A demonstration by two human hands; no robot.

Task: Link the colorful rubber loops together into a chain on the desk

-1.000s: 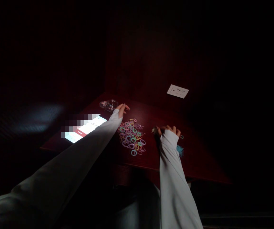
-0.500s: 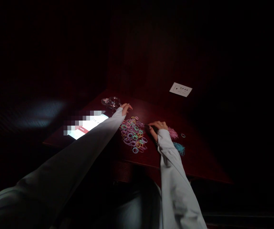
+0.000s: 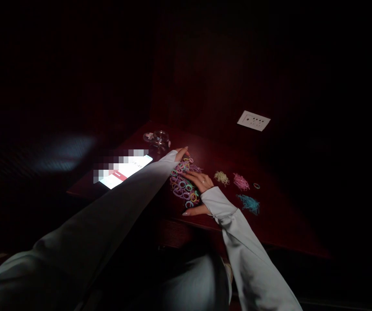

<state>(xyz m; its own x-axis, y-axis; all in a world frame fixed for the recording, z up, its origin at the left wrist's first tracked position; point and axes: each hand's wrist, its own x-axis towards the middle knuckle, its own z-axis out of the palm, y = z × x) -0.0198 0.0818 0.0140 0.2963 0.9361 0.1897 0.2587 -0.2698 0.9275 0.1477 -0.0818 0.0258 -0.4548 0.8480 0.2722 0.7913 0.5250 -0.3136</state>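
Two pale sleeves reach in from the near side, the left one (image 3: 117, 207) slanting across a dark red worktop (image 3: 279, 224), the right one (image 3: 253, 250) coming up more steeply. The right hand (image 3: 205, 183) is open over a pile of small coloured bands (image 3: 182, 186), its thumb stretched out along the near side, well apart from the fingers, which lie across the middle of the pile. Whether it grips any band cannot be told.

To its right lies a blue heap of bands (image 3: 249, 204); beyond that are a pink heap (image 3: 241, 182), a single greenish band (image 3: 256, 188) just beside it, and a pale yellow heap (image 3: 221, 178) to the left. On the left, a lit phone (image 3: 127, 172) lies face up, partly covered from view by the left sleeve.

The left hand (image 3: 181, 153) is at the pile's far edge, fingers bent; its grip is too small to tell. Past it stand a clear jar (image 3: 161, 137) and a round lid (image 3: 148, 137). A white socket plate (image 3: 253, 121) is on the dark wall (image 3: 201, 86) behind.
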